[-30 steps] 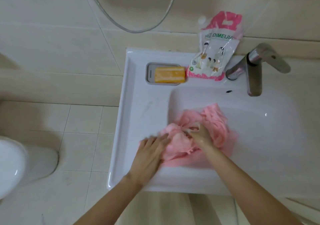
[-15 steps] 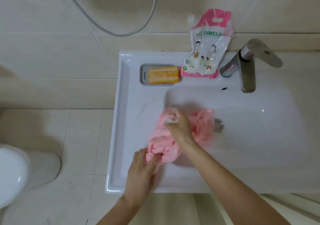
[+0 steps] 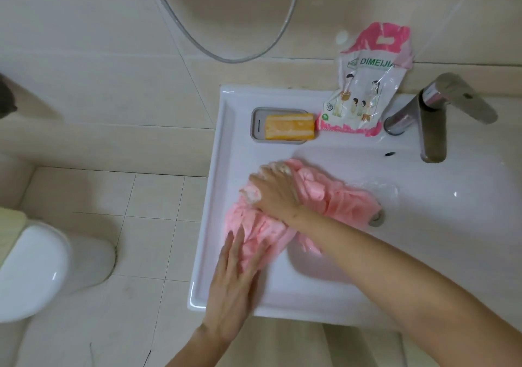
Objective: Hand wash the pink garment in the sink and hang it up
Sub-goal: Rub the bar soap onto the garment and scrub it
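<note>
The right hand has pushed its bunch of cloth further left across the basin than half a second ago, and the left hand, whose fingers were tucked round the lower end then, now lies flat with the fingers straight and a little spread, pressing that end down. The pink garment is wet, thin and heavily crumpled. It lies in the middle of the frame, running from the flat left ledge of the glossy white sink down into the bowl. Its right edge covers part of the metal drain, so the drain only half shows. The right hand grips a wad of the cloth, its fingers curled over it. White suds coat the fingertips and blur their outline. At the upper centre, a rectangular orange soap bar sits in a grey dish. Just right of it a crinkled pink and clear plastic pouch leans on the tiled wall. The brushed metal tap stands at the upper right. A grey hose loops across the beige wall tiles at the top. A white toilet at the lower left is cut off by the frame edge.
</note>
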A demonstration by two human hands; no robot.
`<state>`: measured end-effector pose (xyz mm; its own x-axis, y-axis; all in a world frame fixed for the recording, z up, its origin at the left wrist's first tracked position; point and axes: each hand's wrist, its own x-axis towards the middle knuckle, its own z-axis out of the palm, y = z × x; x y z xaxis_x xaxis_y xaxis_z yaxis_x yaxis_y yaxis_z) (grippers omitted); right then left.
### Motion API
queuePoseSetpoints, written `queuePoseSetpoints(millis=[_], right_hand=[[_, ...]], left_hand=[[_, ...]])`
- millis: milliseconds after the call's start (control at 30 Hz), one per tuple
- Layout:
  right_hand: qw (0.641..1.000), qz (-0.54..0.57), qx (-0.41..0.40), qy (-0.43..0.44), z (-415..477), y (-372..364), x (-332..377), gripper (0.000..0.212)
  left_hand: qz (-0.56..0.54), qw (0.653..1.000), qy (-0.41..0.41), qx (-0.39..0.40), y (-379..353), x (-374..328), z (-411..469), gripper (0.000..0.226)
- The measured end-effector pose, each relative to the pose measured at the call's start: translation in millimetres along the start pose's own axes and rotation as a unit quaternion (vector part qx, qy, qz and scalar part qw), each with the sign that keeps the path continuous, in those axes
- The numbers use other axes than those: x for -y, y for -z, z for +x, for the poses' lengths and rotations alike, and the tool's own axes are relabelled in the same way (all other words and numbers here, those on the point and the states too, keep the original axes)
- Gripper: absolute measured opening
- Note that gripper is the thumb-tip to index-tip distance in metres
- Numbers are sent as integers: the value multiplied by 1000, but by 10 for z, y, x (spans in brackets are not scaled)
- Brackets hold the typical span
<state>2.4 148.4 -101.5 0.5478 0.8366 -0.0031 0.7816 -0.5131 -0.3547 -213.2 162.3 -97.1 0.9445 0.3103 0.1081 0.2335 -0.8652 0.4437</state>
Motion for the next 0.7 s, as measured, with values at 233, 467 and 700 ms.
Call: queuePoseSetpoints(millis=[233, 467, 700], right_hand=[[988, 77, -123, -45, -596, 37, 449, 25], [991, 15, -72, -111, 63, 13, 116, 22], [989, -52, -120, 63, 148, -80, 11, 9]], left_hand=[[81, 996, 22, 12, -207, 74, 56, 29], [147, 988, -21, 45, -158, 172, 21, 51], [202, 976, -25, 75, -146, 155, 51, 57]])
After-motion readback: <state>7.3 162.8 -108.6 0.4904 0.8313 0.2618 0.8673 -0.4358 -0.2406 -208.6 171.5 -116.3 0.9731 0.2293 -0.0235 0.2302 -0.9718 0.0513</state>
